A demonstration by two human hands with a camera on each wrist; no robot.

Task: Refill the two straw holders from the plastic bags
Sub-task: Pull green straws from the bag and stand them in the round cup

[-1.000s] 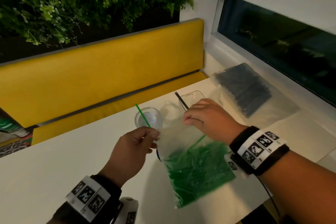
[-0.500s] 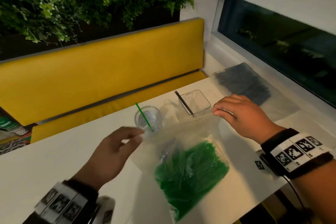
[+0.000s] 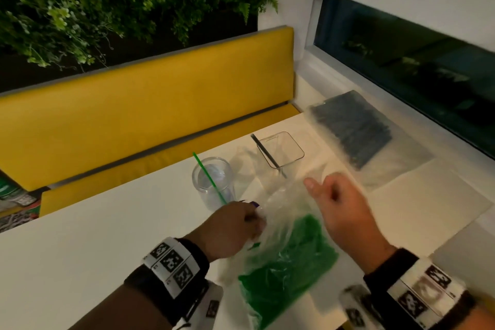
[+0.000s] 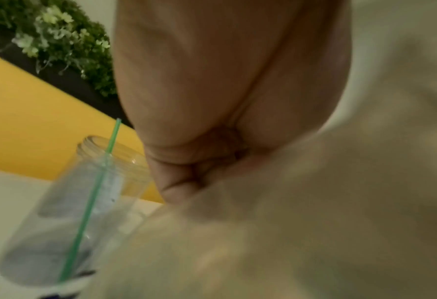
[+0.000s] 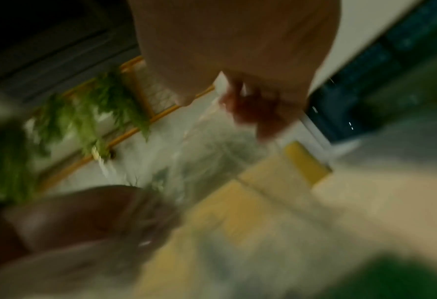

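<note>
Left hand (image 3: 230,228) pinches bag (image 3: 284,257) mouth, just before jar (image 3: 213,182); right hand (image 3: 340,209) over bag, grip blurred, cannot tell

Crowded near you, open table to your left.
Round holder (image 3: 213,182) and square holder (image 3: 281,151) stand beyond the bag (image 3: 284,257); bare table (image 3: 88,244) lies left.

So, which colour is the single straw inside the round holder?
Green. The straw in the round holder shows best in the head view.
</note>
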